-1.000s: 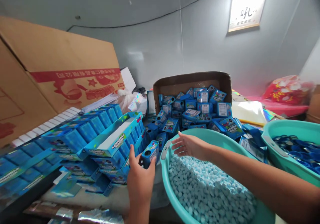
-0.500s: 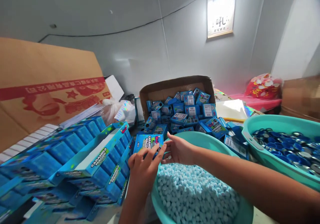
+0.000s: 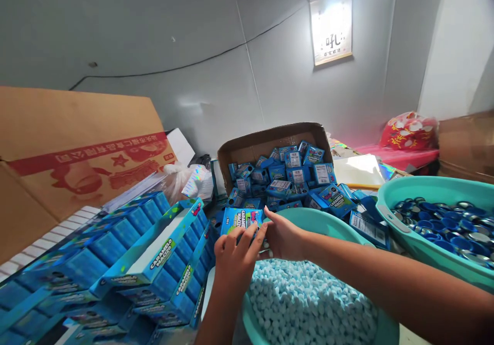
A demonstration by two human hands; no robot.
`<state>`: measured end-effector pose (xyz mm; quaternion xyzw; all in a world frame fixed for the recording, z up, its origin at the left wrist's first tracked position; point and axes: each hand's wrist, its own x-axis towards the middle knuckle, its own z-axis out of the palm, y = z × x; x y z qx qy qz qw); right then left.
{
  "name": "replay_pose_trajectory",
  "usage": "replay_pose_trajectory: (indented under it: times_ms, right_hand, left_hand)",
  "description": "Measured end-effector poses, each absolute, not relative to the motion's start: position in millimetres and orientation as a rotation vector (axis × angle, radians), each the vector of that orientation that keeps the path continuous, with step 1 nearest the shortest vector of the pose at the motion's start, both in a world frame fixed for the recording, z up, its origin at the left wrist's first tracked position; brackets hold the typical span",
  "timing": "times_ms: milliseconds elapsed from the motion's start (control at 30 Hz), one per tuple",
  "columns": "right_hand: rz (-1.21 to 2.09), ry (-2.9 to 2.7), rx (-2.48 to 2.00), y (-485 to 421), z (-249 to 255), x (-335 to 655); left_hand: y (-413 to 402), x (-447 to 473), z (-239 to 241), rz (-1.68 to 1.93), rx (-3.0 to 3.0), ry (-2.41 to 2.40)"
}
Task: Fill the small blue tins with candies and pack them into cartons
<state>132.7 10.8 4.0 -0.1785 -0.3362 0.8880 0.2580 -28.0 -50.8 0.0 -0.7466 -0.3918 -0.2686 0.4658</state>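
My left hand [image 3: 235, 260] and my right hand [image 3: 283, 234] together hold one small blue candy box [image 3: 241, 219] above the near rim of a teal basin [image 3: 312, 216] filled with pale blue tablets [image 3: 304, 304]. The fingers of both hands are closed on the box's edges. Behind it, a brown carton [image 3: 270, 142] is heaped with several loose blue boxes [image 3: 293, 178]. On the left stand blue display trays [image 3: 154, 255] packed with the same boxes.
A second teal basin [image 3: 409, 234] at the right holds blue and silver round caps [image 3: 447, 221]. A large cardboard box [image 3: 69, 149] with red print rises at the left. A red bag [image 3: 409, 129] and clear bags lie near the grey wall.
My left hand has lifted the small blue box from beside the trays to above the basin. My right hand has closed on its right edge. The view has shifted left.
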Motion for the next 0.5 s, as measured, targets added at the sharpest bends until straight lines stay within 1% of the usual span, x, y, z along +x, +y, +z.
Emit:
replay_pose_trajectory:
  times_ms: [133, 333, 433, 500]
  right_hand:
    - [2.394, -0.911, -0.514, 10.1, 6.3, 131.5]
    - [2.273, -0.95, -0.622, 0.2, -1.4, 124.6]
    - [2.232, -1.083, -0.633, -2.0, -3.7, 121.9]
    - [2.143, -1.328, -0.622, -1.4, -2.6, 121.6]
  left_hand:
    - [-50.4, -29.6, -6.2, -0.743, -1.785, -0.974]
    - [-52.9, -24.4, -6.3, -0.775, -1.969, -1.125]
    - [-53.8, -25.7, -7.7, -0.81, -1.964, -1.08]
    - [-56.1, -31.1, -8.6, -0.902, -1.923, -1.032]
